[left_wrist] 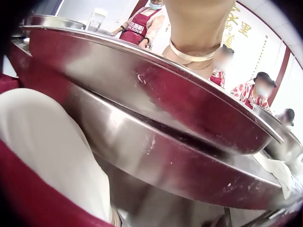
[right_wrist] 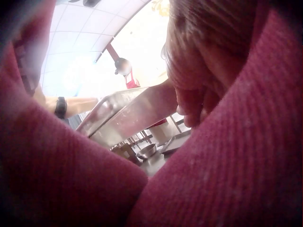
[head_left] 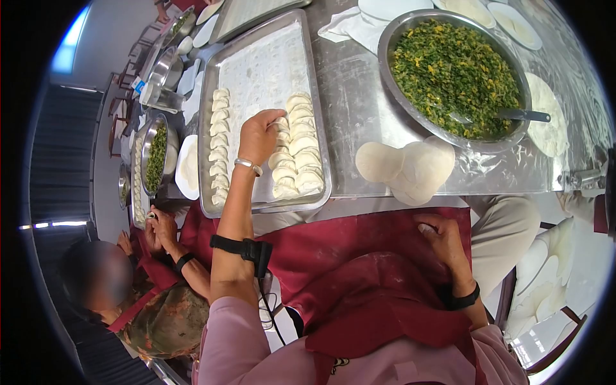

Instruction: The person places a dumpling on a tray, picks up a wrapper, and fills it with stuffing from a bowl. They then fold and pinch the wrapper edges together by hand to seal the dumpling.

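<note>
My left hand [head_left: 258, 136] reaches over a metal tray [head_left: 319, 128] and pinches a dumpling [head_left: 281, 124] at the far end of the middle row. Beside it runs another row of white folded dumplings [head_left: 303, 142], and a third row [head_left: 219, 138] lines the tray's left side. In the left wrist view the tray's side wall [left_wrist: 142, 80] hides the fingers; a bracelet [left_wrist: 189, 54] shows on the wrist. Over the lap, my right hand [head_left: 444, 242] rests on the red apron [head_left: 359, 240], fingers loosely curled and holding nothing.
Flat dough wrappers [head_left: 410, 168] overlap at the table's front edge. Behind them stands a large bowl [head_left: 390, 83] of chopped green and yellow filling with a spoon handle [head_left: 523, 115]. A white plate [head_left: 187, 168] lies left of the tray. Another person [head_left: 167, 308] sits at the left.
</note>
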The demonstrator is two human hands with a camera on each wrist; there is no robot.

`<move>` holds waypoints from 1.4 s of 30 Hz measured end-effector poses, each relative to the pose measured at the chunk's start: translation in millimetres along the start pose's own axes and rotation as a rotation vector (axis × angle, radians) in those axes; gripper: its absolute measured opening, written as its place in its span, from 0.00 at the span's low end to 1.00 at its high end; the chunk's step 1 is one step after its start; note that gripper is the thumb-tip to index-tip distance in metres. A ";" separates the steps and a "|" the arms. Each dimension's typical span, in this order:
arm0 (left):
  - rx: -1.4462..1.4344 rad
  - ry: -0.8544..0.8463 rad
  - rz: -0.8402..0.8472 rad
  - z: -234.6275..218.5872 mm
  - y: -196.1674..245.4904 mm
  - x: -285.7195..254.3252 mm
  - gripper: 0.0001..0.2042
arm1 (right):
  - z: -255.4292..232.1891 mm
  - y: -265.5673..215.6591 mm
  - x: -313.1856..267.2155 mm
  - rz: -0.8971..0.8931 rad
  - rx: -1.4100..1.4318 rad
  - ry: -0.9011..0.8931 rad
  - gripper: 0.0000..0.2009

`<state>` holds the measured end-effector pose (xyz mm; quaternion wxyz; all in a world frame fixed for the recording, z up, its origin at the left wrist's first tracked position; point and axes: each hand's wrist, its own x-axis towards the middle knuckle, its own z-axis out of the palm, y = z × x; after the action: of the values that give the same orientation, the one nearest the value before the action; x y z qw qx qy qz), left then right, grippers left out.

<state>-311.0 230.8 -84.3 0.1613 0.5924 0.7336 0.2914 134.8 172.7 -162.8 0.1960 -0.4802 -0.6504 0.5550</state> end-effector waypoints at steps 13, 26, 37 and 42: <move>0.349 -0.029 0.034 -2.4 23.7 -5.9 0.21 | 0.5 -0.5 -1.2 -0.059 0.006 0.027 0.10; 0.288 0.246 0.266 2.9 55.4 -18.0 0.19 | 1.1 11.2 -4.6 -0.088 0.022 0.066 0.09; 0.376 -0.160 0.399 108.2 174.0 -57.0 0.18 | 4.2 16.7 -11.7 -0.196 -0.048 0.085 0.09; 0.402 -0.281 0.243 102.2 174.6 -47.5 0.15 | -0.7 11.5 -15.4 -0.170 -0.040 0.078 0.09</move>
<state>-104.5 231.6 -61.1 0.1048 0.7307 0.6708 0.0721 147.1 159.2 -168.8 0.2576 -0.4484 -0.6917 0.5041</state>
